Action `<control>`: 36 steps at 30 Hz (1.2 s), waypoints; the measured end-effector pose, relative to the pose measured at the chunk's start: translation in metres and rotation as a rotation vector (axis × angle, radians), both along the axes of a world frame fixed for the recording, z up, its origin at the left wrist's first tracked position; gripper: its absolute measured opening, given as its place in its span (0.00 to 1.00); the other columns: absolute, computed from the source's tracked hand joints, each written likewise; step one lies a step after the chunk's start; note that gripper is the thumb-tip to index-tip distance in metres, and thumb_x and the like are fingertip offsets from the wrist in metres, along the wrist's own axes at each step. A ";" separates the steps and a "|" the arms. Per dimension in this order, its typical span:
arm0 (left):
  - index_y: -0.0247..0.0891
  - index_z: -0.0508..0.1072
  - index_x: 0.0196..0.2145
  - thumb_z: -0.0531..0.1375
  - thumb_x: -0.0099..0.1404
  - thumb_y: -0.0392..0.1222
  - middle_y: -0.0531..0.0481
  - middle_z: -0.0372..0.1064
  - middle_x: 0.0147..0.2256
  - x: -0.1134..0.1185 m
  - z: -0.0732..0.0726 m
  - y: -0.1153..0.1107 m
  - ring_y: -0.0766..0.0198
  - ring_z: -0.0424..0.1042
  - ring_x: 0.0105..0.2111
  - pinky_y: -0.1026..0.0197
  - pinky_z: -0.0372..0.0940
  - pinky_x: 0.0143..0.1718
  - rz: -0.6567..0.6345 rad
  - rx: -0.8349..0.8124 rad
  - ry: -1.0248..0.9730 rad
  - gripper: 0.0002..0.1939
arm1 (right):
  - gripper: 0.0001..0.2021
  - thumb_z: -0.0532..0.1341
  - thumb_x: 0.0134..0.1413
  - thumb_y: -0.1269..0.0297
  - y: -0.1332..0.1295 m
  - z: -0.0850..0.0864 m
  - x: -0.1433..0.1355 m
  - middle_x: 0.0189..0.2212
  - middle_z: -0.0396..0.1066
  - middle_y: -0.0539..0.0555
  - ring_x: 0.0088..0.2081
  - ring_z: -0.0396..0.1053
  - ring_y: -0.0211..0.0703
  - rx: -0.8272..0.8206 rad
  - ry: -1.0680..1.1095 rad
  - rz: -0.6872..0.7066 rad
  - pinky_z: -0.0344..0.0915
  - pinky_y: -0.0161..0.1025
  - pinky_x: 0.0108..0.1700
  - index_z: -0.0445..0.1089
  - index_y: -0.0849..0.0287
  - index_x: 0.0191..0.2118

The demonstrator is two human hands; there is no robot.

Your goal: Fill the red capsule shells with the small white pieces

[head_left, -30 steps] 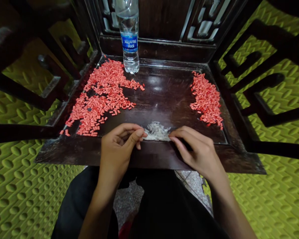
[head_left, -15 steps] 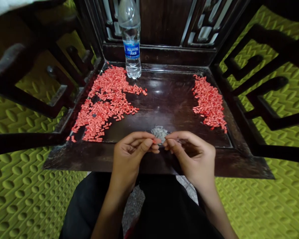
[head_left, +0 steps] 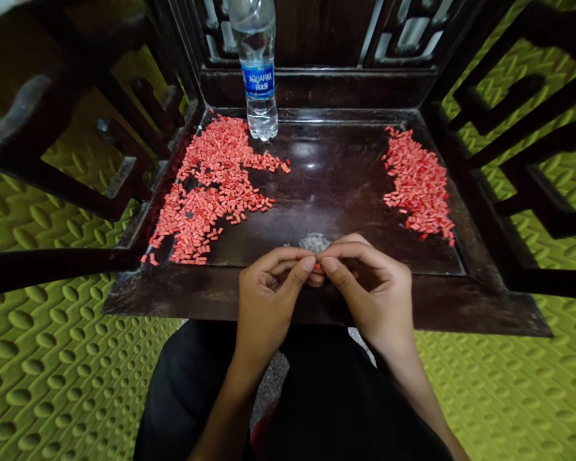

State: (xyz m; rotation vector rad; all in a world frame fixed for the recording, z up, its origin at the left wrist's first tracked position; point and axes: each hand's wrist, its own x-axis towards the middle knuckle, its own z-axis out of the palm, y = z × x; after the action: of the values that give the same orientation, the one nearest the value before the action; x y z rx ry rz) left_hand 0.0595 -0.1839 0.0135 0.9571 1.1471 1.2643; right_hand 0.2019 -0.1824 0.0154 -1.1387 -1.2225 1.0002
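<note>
Fingertip to fingertip above the front edge of a dark wooden chair seat [head_left: 336, 186], the left hand [head_left: 271, 285] and right hand [head_left: 381, 288] of a seated person meet in a close pinch, thumbs and forefingers drawn together on a small red tube [head_left: 317, 267]. Only a sliver of the tube shows; whether a second piece sits between the fingers cannot be told.

Just beyond the knuckles, near the middle of that front edge, lies a little heap of pale, translucent pieces [head_left: 315, 241]. A large spread of red tubes [head_left: 216, 198] runs along the left edge toward the back left corner, with a smaller red pile [head_left: 418, 186] along the right edge. An Aquafina bottle [head_left: 260, 77] stands upright near the back edge, beside the larger spread.

The tube looks almost weightless and probably of fairly stiff plastic, unlikely to break under finger pressure. Its smooth, rounded side could roll or slip from a loose hold, and a dropped piece would be easily lost among its neighbours. The surest grip appears to be thumb and forefinger across the middle of its length, leaving both ends free.
</note>
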 end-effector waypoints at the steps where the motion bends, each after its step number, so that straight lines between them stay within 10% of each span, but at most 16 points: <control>1: 0.38 0.84 0.36 0.73 0.67 0.42 0.50 0.85 0.31 0.001 0.000 0.000 0.63 0.84 0.30 0.64 0.79 0.36 0.008 0.006 0.002 0.05 | 0.04 0.70 0.64 0.69 0.000 -0.001 -0.001 0.34 0.75 0.51 0.35 0.74 0.41 0.007 -0.013 -0.006 0.70 0.38 0.35 0.82 0.54 0.37; 36: 0.37 0.84 0.37 0.72 0.68 0.41 0.52 0.85 0.32 0.009 -0.001 -0.002 0.65 0.85 0.31 0.69 0.80 0.38 0.132 0.080 0.103 0.05 | 0.06 0.67 0.67 0.73 -0.003 -0.011 -0.005 0.38 0.67 0.50 0.40 0.68 0.39 0.118 -0.117 -0.099 0.65 0.38 0.36 0.78 0.56 0.38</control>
State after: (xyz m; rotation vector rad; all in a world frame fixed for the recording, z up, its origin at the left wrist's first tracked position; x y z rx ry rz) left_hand 0.0686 -0.1862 0.0120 1.0292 1.2653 1.3885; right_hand 0.1969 -0.1856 0.0046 -1.1662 -1.2875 0.7858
